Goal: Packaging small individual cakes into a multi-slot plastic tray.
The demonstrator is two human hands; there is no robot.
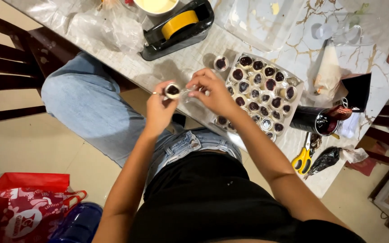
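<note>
Now left hand (158,110) fingers pinching small cup (173,90), right hand (213,92) fingers closed on clear lid (188,93)

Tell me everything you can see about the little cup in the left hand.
The small cup is round and shallow, with a pale rim and a dark, glossy filling that nearly reaches the top. It sits upright, pinched at its rim between the fingertips of the left hand, just off the edge of the marble-patterned table. The right hand is close beside it, holding something small and clear. Its material is too small to tell.
</note>
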